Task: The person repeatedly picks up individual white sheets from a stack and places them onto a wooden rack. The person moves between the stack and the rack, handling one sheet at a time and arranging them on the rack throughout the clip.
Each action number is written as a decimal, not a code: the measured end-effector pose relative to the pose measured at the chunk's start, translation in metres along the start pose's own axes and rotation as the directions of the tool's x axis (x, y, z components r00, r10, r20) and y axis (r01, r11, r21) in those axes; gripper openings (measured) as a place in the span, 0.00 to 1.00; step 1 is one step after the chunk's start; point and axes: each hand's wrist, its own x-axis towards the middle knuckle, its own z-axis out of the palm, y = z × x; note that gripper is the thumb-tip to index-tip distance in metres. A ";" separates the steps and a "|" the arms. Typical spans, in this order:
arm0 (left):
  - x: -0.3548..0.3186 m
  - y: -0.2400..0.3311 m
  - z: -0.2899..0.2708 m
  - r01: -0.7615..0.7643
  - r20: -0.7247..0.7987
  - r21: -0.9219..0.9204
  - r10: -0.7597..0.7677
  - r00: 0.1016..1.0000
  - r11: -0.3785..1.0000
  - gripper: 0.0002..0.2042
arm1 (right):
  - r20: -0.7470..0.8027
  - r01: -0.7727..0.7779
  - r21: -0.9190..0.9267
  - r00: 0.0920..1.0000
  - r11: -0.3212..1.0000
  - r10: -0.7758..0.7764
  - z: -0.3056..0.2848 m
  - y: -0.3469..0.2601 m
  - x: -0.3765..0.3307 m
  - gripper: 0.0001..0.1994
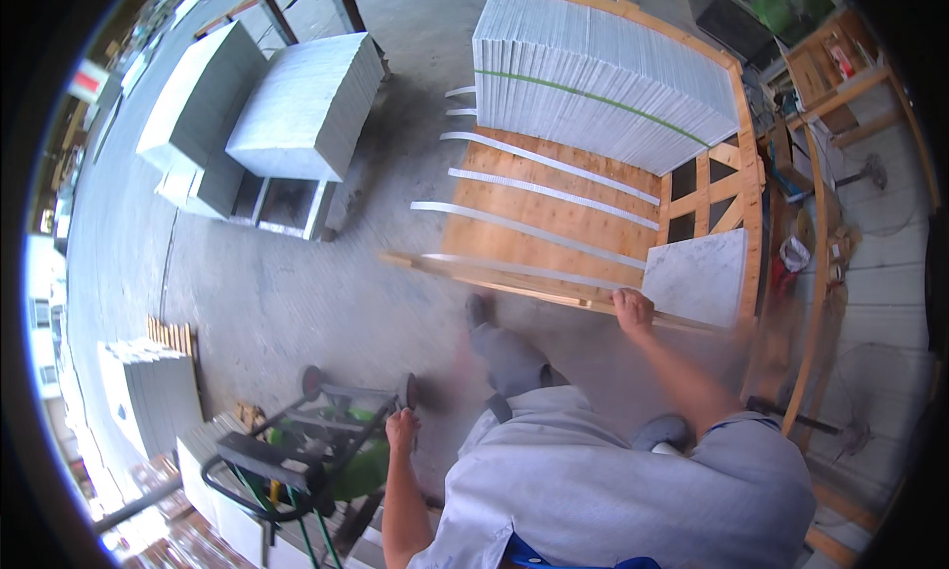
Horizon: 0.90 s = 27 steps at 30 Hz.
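My right hand (634, 310) closes over the near wooden rail (534, 290) of an open crate. Just right of it, a grey-veined white stone tile (698, 275) leans against the crate's slatted end. White straps (539, 228) lie across the plywood panel (494, 178) and stick out past its left edge. At the crate's far side, a long row of thin white tiles (603, 80) stands on edge with a green strap around it. My left hand (402, 429) hangs low with curled fingers, beside a green and black wheeled cart (341, 440); whatever it grips is too small to name.
Two blocks of stacked white slabs (301, 104) stand on a metal frame at the far left. More pale slabs (148, 396) are at the near left. Wooden framing (819, 243) and a fan (865, 174) line the right side. Grey concrete floor (287, 302) lies between.
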 end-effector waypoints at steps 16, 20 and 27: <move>0.219 0.247 -0.071 -0.148 0.272 0.385 0.042 0.961 0.911 0.20 | -0.078 -0.087 0.121 0.992 0.989 0.097 -0.015 -0.126 0.039 0.06; 0.308 0.280 -0.066 -0.149 0.321 0.526 -0.034 0.946 0.837 0.19 | -0.003 -0.248 0.402 0.962 0.882 0.272 0.026 -0.245 0.062 0.08; 0.513 0.296 -0.014 -0.916 0.970 0.223 0.167 0.176 -0.333 0.02 | -0.134 -0.781 0.108 0.602 0.615 0.787 0.073 -0.307 0.120 0.13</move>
